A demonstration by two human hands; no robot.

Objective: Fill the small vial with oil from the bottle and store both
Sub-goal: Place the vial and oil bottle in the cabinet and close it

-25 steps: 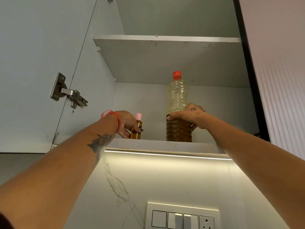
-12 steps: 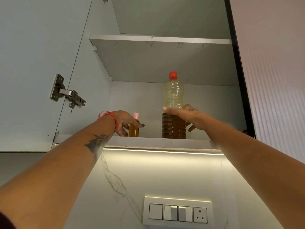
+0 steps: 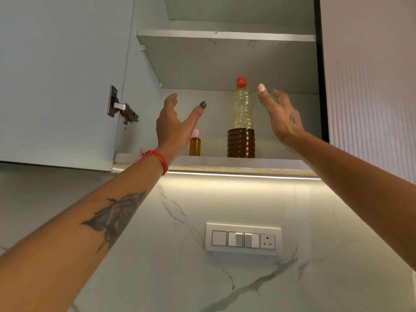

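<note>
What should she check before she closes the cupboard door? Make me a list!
1. Small vial standing upright on the bottom shelf: ok.
2. Oil bottle upright on the same shelf, red cap on: ok.
3. Vial's pink cap on: ok; whether it is tight: cannot tell.
4. Left hand holding nothing, fingers spread: ok.
5. Right hand holding nothing, off the bottle: ok.
6. Both hands out of the door's path: not ok, they are raised in front of the open cupboard.
</note>
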